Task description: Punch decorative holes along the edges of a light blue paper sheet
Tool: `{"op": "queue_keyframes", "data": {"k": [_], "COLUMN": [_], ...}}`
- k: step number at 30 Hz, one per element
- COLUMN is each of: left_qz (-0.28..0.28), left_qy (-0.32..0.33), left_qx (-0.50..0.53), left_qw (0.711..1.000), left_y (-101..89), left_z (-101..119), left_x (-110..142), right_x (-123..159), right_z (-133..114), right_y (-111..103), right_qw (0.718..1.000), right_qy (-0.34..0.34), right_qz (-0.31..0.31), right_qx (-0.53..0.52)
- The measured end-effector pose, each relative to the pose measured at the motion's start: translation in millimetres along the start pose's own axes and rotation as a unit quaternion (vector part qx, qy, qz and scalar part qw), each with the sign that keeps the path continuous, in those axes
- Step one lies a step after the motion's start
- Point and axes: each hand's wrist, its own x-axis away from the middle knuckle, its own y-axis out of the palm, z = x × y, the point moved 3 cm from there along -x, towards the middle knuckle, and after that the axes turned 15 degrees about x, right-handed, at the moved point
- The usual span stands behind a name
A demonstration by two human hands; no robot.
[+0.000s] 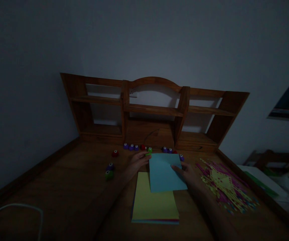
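A light blue sheet of paper point(164, 172) is held over a stack of coloured paper point(154, 202) with a yellow sheet on top, on a wooden desk point(66, 187). My right hand point(188, 172) grips the blue sheet at its right edge, thumb on top. My left hand point(136, 162) is at the sheet's upper left corner, fingers closed around a small green craft punch point(149, 150). The scene is very dim.
Several small craft punches, purple, red and green point(109, 170), lie in a row near the desk's wooden hutch point(154, 110). A pile of punched yellow and pink paper scraps point(222, 184) covers the right side. A white cable point(21, 207) lies at the left front.
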Motion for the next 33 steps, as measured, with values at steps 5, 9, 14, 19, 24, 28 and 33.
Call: {"op": "queue_keyframes", "data": {"k": [5, 9, 14, 19, 24, 28, 33], "left_qz": [0.014, 0.006, 0.014, 0.001, -0.011, -0.014, 0.001], "left_qy": [-0.01, -0.014, -0.029, -0.041, -0.04, -0.042, -0.054], "left_qx": [-0.005, -0.011, -0.033, -0.05, -0.055, -0.052, -0.065], "left_qw": [1.0, 1.0, 0.999, 0.998, 0.998, 0.998, 0.996], "left_y": [1.6, 1.1, 2.3, 2.5, 1.6, 3.3, 6.0], "left_z": [1, 1, 4, 4, 4, 7, 9], "left_x": [0, 2, 6, 8, 8, 9, 10], "right_x": [4, 5, 7, 8, 5, 2, 3], "right_z": [-6, -8, -9, -12, -4, 1, -4], "right_y": [0, 0, 0, -1, 1, 1, 0], "right_qw": [1.0, 0.999, 0.997, 0.994, 0.995, 0.995, 0.994], "right_qy": [0.029, 0.032, 0.063, 0.078, 0.071, 0.075, 0.091], "right_qz": [-0.003, -0.006, -0.003, -0.008, -0.021, -0.023, -0.023], "right_qx": [-0.008, -0.021, -0.051, -0.07, -0.066, -0.057, -0.059]}}
